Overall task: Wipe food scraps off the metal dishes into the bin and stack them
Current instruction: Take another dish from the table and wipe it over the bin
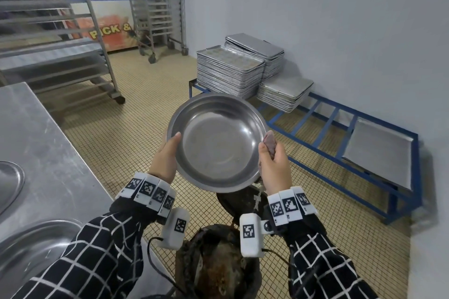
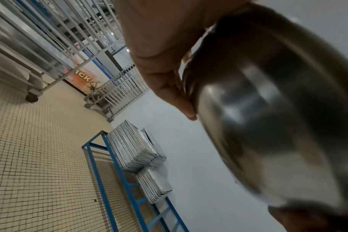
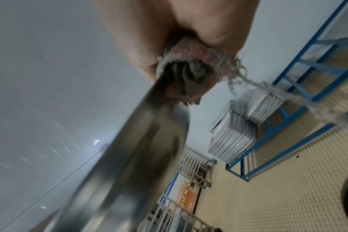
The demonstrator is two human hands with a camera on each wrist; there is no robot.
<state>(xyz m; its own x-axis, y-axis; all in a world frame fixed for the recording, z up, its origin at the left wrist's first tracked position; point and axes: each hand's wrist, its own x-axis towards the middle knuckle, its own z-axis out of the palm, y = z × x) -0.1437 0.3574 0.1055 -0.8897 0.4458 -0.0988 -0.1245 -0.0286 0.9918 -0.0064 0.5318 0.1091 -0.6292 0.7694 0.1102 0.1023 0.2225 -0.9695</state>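
Head view: left hand (image 1: pixel 165 158) is gripping the left rim of the metal dish (image 1: pixel 216 141), thumb lying over the edge, fingers behind. Right hand (image 1: pixel 274 165) is clutching a frayed cloth (image 1: pixel 269 142) and pinching it against the dish's right rim. Dish is being held tilted, between both hands, its inside showing. Bin (image 1: pixel 218 264) is sitting below the hands. Steel counter (image 1: pixel 43 133) is lying left of the left hand; tray stacks (image 1: pixel 230 70) are sitting beyond the hands.

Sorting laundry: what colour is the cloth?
Pinkish-grey cloth, frayed; right wrist view shows it best.
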